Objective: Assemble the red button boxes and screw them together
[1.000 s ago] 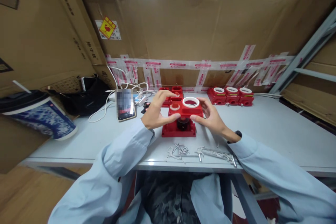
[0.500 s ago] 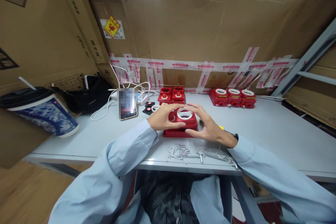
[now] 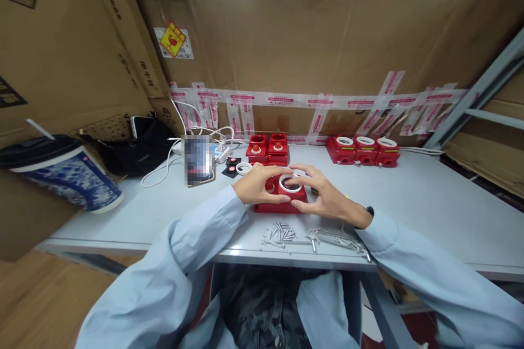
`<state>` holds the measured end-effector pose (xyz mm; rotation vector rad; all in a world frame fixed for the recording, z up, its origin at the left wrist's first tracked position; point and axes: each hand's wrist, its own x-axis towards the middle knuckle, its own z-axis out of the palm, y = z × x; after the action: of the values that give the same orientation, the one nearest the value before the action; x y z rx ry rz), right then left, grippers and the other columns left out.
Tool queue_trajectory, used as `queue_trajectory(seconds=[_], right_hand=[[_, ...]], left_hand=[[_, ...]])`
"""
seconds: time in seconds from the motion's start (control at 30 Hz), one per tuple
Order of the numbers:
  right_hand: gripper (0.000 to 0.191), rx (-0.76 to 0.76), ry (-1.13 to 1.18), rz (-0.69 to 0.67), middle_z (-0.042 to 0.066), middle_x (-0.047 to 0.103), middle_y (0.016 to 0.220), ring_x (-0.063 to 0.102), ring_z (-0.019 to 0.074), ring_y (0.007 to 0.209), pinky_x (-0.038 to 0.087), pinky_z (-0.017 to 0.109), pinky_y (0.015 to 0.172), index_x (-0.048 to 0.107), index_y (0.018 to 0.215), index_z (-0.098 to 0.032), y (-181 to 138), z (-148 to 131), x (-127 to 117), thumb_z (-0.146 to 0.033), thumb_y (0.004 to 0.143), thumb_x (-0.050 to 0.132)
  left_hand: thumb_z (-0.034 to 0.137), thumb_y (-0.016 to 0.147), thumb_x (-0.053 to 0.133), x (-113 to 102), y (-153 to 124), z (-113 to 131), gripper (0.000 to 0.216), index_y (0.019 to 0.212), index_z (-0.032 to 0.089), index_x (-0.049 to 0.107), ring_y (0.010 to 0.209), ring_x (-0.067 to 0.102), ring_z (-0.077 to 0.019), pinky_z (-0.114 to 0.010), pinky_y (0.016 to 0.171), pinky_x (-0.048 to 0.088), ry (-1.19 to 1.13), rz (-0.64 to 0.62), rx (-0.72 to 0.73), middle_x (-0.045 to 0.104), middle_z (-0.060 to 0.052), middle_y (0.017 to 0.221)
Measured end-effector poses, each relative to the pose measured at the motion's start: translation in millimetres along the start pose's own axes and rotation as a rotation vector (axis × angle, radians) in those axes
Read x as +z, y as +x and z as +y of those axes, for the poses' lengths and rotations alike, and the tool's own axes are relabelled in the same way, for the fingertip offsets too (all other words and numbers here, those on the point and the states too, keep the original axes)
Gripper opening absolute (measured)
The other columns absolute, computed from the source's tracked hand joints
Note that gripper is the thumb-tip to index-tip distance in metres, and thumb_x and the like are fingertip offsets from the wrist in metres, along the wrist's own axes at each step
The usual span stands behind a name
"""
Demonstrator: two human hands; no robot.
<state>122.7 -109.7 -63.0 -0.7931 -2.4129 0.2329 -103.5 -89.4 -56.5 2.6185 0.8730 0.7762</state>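
Between my hands is a red housing with a white ring around its round top opening. It rests on a flat red base. My left hand grips the housing's left side, thumb along the front. My right hand holds the right side, thumb at the front, one finger reaching over the ring. Loose screws lie in front of the housing. Beside them are several thin metal rods with cords. The fingers partly hide the housing.
Two red units stand behind, and three ringed red units at the back right. A loose white ring, a phone, a white power strip and a paper cup are on the left. Cardboard walls the back.
The red housing has come down onto its base, closing the gap at the front. My right hand's finger has moved in over the white ring. My left hand has barely shifted.
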Motion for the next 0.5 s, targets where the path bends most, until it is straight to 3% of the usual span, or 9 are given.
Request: queue_trajectory(seconds=[0.5], right_hand=[[0.034, -0.037, 0.136, 0.004, 0.011, 0.05, 0.137, 0.048, 0.0229, 0.125, 0.038, 0.044, 0.105, 0.062, 0.114, -0.022, -0.2, 4.1, 2.4, -0.022, 0.079, 0.064]], left_hand=[[0.04, 0.074, 0.072, 4.4, 0.6, -8.3, 0.06, 0.126, 0.019, 0.051, 0.117, 0.057, -0.0238, -0.038, 0.102, 0.043, -0.158, -0.007, 0.052, 0.06, -0.01, 0.127]])
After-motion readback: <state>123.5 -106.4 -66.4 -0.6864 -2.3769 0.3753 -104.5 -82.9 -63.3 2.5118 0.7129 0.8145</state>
